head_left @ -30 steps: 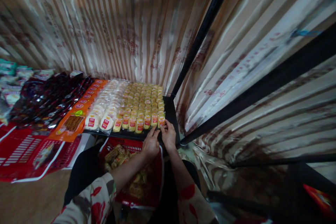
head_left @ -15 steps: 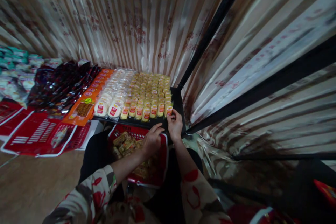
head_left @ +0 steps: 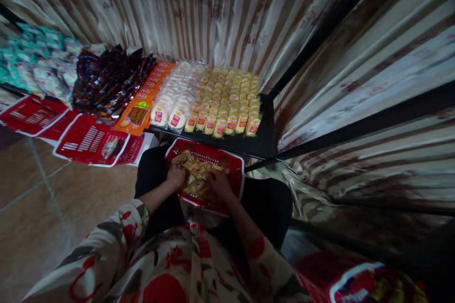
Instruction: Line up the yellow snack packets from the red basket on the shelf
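Observation:
Both my hands are down in a red plastic basket (head_left: 232, 163) held between my knees, among small yellowish wrapped snack packets (head_left: 195, 175). My left hand (head_left: 177, 176) lies at the basket's left side, its fingers curled in against the packets. On the right, my right hand (head_left: 218, 183) has its bent fingertips among the packets. What either hand grips is too dark and blurred to make out. Beyond the basket, similar yellow packets with red-orange labels (head_left: 231, 123) stand in rows on a black shelf (head_left: 265, 144).
Left of the rows are round white packets (head_left: 177, 118), an orange snack bag (head_left: 133, 116), dark shiny bags (head_left: 106, 80) and teal-white bags (head_left: 46, 47). Red flat basket-shaped packages (head_left: 92, 139) hang off the shelf front. Black frame bars (head_left: 337, 135) and a striped curtain (head_left: 227, 14) border the right and back.
Both hands have moved down into the basket; the right hand has left the front packet at the right end of the rows. The camera view has shifted.

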Demonstrator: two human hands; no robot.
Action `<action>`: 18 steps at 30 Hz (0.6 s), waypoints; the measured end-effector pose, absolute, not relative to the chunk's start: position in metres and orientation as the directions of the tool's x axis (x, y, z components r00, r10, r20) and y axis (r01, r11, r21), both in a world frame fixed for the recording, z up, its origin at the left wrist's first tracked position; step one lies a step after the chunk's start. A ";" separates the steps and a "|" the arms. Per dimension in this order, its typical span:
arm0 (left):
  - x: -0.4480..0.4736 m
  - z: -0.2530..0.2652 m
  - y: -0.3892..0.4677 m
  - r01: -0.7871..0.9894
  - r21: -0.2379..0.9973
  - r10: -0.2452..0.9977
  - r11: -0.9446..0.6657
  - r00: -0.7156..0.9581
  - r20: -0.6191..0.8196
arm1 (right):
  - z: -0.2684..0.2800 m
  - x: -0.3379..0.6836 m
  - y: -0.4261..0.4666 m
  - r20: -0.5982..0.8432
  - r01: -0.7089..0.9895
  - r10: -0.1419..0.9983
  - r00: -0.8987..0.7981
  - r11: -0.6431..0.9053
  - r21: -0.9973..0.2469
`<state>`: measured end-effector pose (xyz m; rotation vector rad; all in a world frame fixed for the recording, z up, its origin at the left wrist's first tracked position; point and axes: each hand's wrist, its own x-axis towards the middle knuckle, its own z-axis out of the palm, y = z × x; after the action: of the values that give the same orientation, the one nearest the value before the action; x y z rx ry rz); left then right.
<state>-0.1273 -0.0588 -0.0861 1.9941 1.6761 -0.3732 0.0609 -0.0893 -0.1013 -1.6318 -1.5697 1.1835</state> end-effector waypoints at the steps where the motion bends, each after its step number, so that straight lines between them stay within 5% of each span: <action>1: -0.128 -0.088 -0.057 0.976 0.162 0.825 -0.146 0.211 -0.524 | -0.111 0.050 -0.094 -0.242 0.468 0.961 -0.131 -0.155 -0.870; 12: -0.131 -0.100 -0.037 0.982 0.041 0.766 -0.183 0.168 -0.621 | -0.157 0.016 -0.112 -0.305 0.440 0.919 -0.252 -0.171 -0.881; 18: -0.132 -0.079 -0.032 0.956 0.139 0.727 -0.259 0.288 -0.623 | -0.161 0.017 -0.104 -0.259 0.385 0.948 -0.184 -0.173 -0.906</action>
<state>-0.1322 -0.0325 -0.0794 2.0672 1.5016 -0.6094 0.0170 -0.1043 -0.1614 -1.5431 -1.5562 1.3578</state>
